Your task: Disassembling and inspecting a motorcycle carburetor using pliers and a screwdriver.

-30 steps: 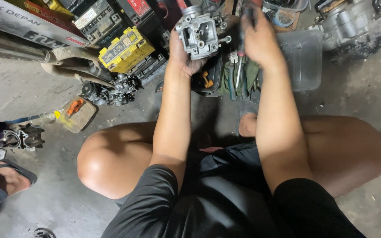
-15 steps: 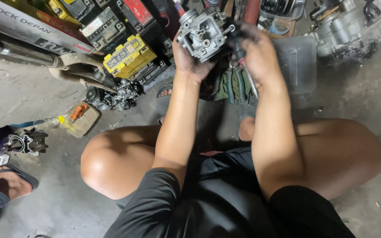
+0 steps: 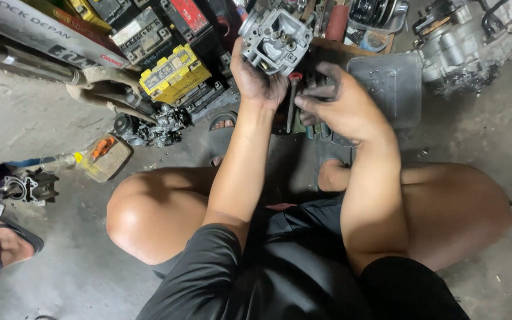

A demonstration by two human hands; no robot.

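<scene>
Grey concrete floor (image 3: 48, 124) spreads under a squatting person. Their left hand (image 3: 256, 80) grips a silver metal carburetor body (image 3: 274, 38) from beneath, fingers clamped on it, held above a yellow box-shaped battery (image 3: 173, 71). Beside it, the right hand (image 3: 342, 109) pinches greasy fingers together on a small dark part (image 3: 312, 92).

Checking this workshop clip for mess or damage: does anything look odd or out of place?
Both hands are blackened with grease: the left hand holds up a grey metal engine part, the right hand reaches beside it. A small dark engine piece lies alone on the concrete floor, away from the pile. No spill or breakage shows.
</scene>
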